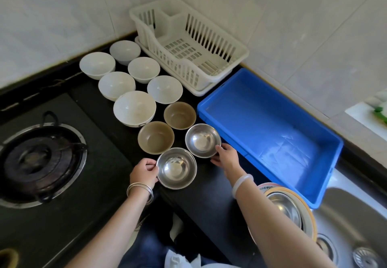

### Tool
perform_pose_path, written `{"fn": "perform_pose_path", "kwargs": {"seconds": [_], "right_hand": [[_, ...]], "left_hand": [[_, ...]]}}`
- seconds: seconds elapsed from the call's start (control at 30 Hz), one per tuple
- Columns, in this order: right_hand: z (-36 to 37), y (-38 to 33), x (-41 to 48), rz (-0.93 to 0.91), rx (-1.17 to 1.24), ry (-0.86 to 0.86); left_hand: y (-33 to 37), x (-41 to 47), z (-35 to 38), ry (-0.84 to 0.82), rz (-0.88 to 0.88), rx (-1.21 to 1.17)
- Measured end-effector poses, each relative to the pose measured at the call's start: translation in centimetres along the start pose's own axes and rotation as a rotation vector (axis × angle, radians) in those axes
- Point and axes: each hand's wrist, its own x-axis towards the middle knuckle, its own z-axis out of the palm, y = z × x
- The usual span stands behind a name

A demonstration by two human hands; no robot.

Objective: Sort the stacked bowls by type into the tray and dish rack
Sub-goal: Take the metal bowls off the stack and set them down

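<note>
In left grip (144,172), rim of nearer steel bowl (176,168)

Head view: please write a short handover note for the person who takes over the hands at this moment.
Left hand grips the rim of the near steel bowl. Right hand holds the rim of the far steel bowl.
Two brown bowls and six white bowls stand in rows on the black counter.
Done: nothing sorted; the dish rack and the blue tray hold no bowls.
Left: move every bowl, by type, into tray and rack.
</note>
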Motion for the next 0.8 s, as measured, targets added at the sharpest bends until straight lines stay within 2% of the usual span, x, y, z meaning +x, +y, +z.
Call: {"fn": "perform_pose_path", "kwargs": {"seconds": [0.17,0.37,0.5,0.63,0.8], "right_hand": [[-0.9,-0.3,-1.3,-0.049,-0.113,-0.010],[-4.6,-0.6,-4.8,-0.324,-0.426,0.103],[-9.7,0.8,-7.8,-0.401,-0.498,0.306],[-16.1,4.0,-10.5,-0.350,-0.599,0.571],[-20.4,8.3,-12.8,-0.252,-0.673,0.700]], "left_hand": [[0.8,-0.7,-0.3,0.016,0.096,0.166],[2.9,-2.7,0.4,0.031,0.279,0.320],[4.4,-4.8,3.8,-0.098,0.374,0.323],[4.4,-8.5,9.0,-0.327,0.480,0.380],[3.4,-13.1,14.8,-0.489,0.554,0.519]]}}
